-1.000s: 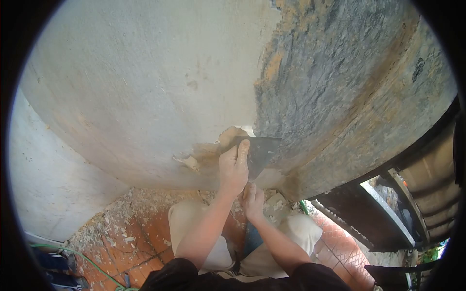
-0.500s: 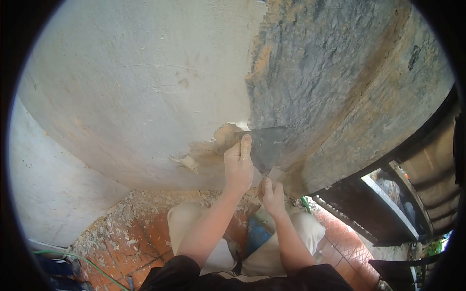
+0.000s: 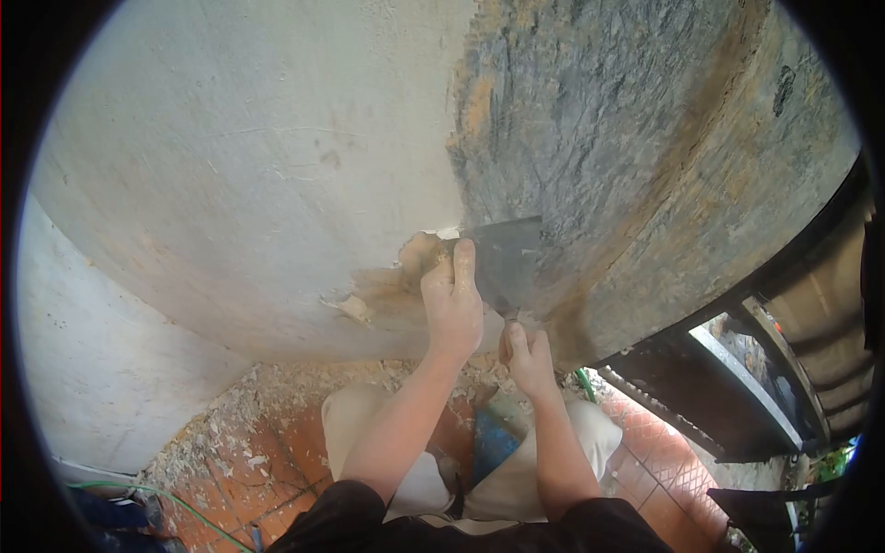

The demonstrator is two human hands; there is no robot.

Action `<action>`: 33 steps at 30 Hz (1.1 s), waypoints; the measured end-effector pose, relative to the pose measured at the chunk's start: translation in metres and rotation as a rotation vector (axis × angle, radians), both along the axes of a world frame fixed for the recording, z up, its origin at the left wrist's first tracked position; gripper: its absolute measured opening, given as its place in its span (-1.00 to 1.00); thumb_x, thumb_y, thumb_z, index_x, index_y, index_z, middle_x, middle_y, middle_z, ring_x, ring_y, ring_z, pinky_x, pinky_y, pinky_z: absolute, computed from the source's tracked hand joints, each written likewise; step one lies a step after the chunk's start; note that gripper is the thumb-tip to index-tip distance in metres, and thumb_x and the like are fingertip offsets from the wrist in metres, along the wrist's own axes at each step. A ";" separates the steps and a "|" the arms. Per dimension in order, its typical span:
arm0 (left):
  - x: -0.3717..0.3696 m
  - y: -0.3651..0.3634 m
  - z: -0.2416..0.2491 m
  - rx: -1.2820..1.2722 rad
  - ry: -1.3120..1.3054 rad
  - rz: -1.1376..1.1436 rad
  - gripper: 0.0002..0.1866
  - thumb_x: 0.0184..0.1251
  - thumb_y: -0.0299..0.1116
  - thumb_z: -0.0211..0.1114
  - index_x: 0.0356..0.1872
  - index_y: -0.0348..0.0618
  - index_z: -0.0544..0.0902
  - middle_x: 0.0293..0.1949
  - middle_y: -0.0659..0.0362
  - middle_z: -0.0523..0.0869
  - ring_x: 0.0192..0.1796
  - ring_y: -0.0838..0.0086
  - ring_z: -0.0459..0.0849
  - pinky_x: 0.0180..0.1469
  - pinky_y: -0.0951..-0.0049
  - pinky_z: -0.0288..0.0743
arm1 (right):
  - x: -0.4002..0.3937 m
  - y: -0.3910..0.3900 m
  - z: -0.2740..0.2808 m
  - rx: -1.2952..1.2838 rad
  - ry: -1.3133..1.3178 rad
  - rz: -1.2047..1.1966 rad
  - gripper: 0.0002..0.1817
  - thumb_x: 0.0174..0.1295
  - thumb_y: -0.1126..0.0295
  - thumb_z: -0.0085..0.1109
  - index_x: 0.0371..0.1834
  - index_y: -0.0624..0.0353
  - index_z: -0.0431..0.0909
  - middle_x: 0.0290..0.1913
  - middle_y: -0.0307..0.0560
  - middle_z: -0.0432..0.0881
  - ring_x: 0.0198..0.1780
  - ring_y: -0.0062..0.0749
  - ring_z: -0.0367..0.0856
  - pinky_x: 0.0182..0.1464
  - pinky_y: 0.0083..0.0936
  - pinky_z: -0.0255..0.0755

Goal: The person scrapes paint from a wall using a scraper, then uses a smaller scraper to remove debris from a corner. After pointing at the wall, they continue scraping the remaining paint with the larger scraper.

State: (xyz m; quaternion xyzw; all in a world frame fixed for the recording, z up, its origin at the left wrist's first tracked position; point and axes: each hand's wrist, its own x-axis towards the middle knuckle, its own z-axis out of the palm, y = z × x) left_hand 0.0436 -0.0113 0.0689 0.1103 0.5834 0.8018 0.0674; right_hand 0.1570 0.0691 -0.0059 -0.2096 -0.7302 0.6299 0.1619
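Scraper (image 3: pixel 506 267) is sitting at the wall (image 3: pixel 267 194), blade (image 3: pixel 516 241) overlapping the rough grey patch (image 3: pixel 581 129) in view. It's lying just right of the left hand (image 3: pixel 454 309) and above the right hand (image 3: pixel 531 361). Long axis is running nearly straight up, handle (image 3: pixel 511 318) down. Right hand is nearer the handle, gripping it. Left thumb is resting on the blade's left corner; fingers are mostly hiding, can't tell if they're pinching.

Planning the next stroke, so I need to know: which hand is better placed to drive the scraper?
Right, probably: the right hand grips the scraper at its handle end, below the blade. The left hand is up at the blade's left edge, so looks better suited to steadying it.
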 end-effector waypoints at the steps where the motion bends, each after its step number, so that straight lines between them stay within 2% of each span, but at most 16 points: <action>1: 0.003 0.002 -0.005 -0.005 0.002 -0.006 -0.47 0.58 -0.15 0.05 -0.65 -0.25 0.35 -0.67 0.35 0.23 -0.53 0.66 0.16 -0.53 0.43 0.09 | 0.002 0.009 -0.011 -0.001 -0.012 0.005 -0.41 0.44 -0.03 -0.04 -0.62 0.25 0.44 -0.67 -0.23 0.40 -0.54 -0.51 0.35 -0.42 -0.44 0.26; 3: 0.012 0.001 -0.015 -0.057 -0.116 -0.062 -0.49 0.58 -0.16 0.04 -0.62 -0.27 0.39 -0.66 0.33 0.26 -0.53 0.66 0.18 -0.53 0.45 0.11 | 0.008 0.015 -0.016 -0.010 -0.028 0.005 -0.41 0.43 -0.03 -0.03 -0.62 0.26 0.44 -0.67 -0.23 0.40 -0.54 -0.51 0.35 -0.42 -0.43 0.26; 5: 0.011 0.001 -0.011 -0.065 -0.065 -0.041 -0.50 0.58 -0.15 0.03 -0.60 -0.27 0.40 -0.65 0.33 0.28 -0.53 0.66 0.18 -0.53 0.46 0.12 | 0.007 0.018 -0.002 0.124 -0.020 -0.043 -0.44 0.42 0.01 0.00 -0.60 0.28 0.46 -0.67 -0.20 0.41 -0.55 -0.50 0.36 -0.43 -0.42 0.27; 7: 0.008 0.006 -0.008 -0.064 -0.023 -0.014 -0.51 0.59 -0.15 0.03 -0.58 -0.28 0.42 -0.63 0.33 0.30 -0.53 0.66 0.18 -0.52 0.47 0.14 | 0.004 -0.003 0.007 0.085 -0.010 -0.065 -0.46 0.41 0.03 0.02 -0.59 0.29 0.46 -0.68 -0.18 0.41 -0.56 -0.49 0.36 -0.44 -0.41 0.27; 9: 0.011 0.012 -0.009 0.152 -0.003 -0.071 -0.52 0.59 -0.15 0.03 -0.53 -0.29 0.44 -0.61 0.32 0.31 -0.51 0.65 0.17 -0.51 0.46 0.13 | 0.009 -0.004 0.004 0.033 -0.018 -0.093 -0.47 0.40 0.05 0.03 -0.57 0.30 0.47 -0.68 -0.17 0.42 -0.57 -0.48 0.37 -0.45 -0.40 0.27; 10: 0.011 0.010 -0.012 0.146 -0.004 -0.072 -0.52 0.59 -0.15 0.03 -0.53 -0.29 0.44 -0.61 0.32 0.31 -0.51 0.65 0.17 -0.51 0.46 0.13 | 0.010 0.008 -0.001 0.114 -0.018 -0.141 -0.49 0.39 0.06 0.04 -0.56 0.30 0.48 -0.68 -0.16 0.43 -0.58 -0.47 0.37 -0.45 -0.39 0.27; 12: 0.009 0.004 -0.021 -0.185 -0.032 -0.192 -0.53 0.58 -0.12 0.04 -0.45 -0.32 0.54 -0.57 0.28 0.45 -0.50 0.66 0.31 -0.47 0.51 0.29 | 0.014 0.027 0.005 0.197 -0.016 -0.166 -0.52 0.38 0.09 0.07 -0.52 0.33 0.49 -0.68 -0.11 0.42 -0.59 -0.44 0.38 -0.46 -0.34 0.27; 13: 0.007 0.005 -0.014 -0.184 -0.023 -0.187 -0.53 0.58 -0.12 0.04 -0.45 -0.32 0.54 -0.57 0.28 0.45 -0.50 0.66 0.31 -0.47 0.51 0.29 | 0.009 0.026 0.014 0.198 -0.007 -0.162 -0.52 0.38 0.09 0.07 -0.52 0.33 0.49 -0.68 -0.11 0.42 -0.59 -0.44 0.38 -0.46 -0.34 0.27; 15: 0.012 0.007 0.004 0.183 -0.198 -0.254 -0.54 0.56 -0.05 0.03 -0.18 -0.34 0.61 -0.27 0.07 0.73 -0.30 0.47 0.73 -0.22 0.45 0.65 | 0.010 0.023 0.030 0.288 0.031 -0.164 -0.53 0.37 0.11 0.09 -0.50 0.36 0.49 -0.69 -0.05 0.41 -0.60 -0.41 0.37 -0.47 -0.33 0.27; 17: 0.018 0.010 0.013 0.209 -0.253 -0.278 -0.54 0.55 -0.04 0.04 -0.18 -0.34 0.61 -0.28 0.08 0.73 -0.30 0.47 0.73 -0.26 0.46 0.64 | 0.017 0.028 0.034 0.370 0.006 -0.186 -0.53 0.35 0.12 0.11 -0.51 0.39 0.48 -0.68 0.01 0.41 -0.61 -0.34 0.35 -0.46 -0.31 0.27; 20: 0.024 0.014 0.005 0.198 -0.344 -0.320 -0.53 0.54 -0.05 0.06 -0.16 -0.36 0.63 -0.30 0.11 0.72 -0.31 0.49 0.71 -0.28 0.49 0.62 | 0.031 0.036 0.029 0.244 -0.072 -0.240 -0.51 0.32 0.11 0.16 -0.52 0.40 0.49 -0.66 0.13 0.40 -0.60 -0.20 0.29 -0.45 -0.27 0.26; 25: 0.024 0.008 0.016 0.222 -0.339 -0.338 -0.54 0.54 -0.07 0.08 -0.10 -0.37 0.63 -0.28 0.10 0.72 -0.30 0.48 0.71 -0.27 0.52 0.62 | 0.035 0.029 0.044 0.344 -0.060 -0.219 -0.52 0.30 0.12 0.19 -0.51 0.40 0.49 -0.65 0.16 0.40 -0.61 -0.18 0.30 -0.46 -0.28 0.26; 27: 0.022 0.012 0.006 0.203 -0.342 -0.329 -0.51 0.53 0.02 0.03 -0.12 -0.31 0.60 -0.26 0.07 0.74 -0.33 0.44 0.75 -0.37 0.51 0.61 | 0.040 0.029 0.048 0.334 -0.092 -0.214 -0.53 0.30 0.12 0.20 -0.51 0.40 0.49 -0.65 0.17 0.40 -0.62 -0.17 0.31 -0.46 -0.28 0.26; 33: 0.021 0.004 0.016 0.172 -0.280 -0.252 -0.52 0.54 0.01 0.02 -0.09 -0.31 0.59 -0.26 0.06 0.74 -0.34 0.44 0.76 -0.43 0.52 0.62 | 0.037 0.019 0.061 0.360 -0.076 -0.213 -0.52 0.28 0.10 0.22 -0.51 0.39 0.50 -0.66 0.16 0.40 -0.61 -0.19 0.27 -0.46 -0.28 0.27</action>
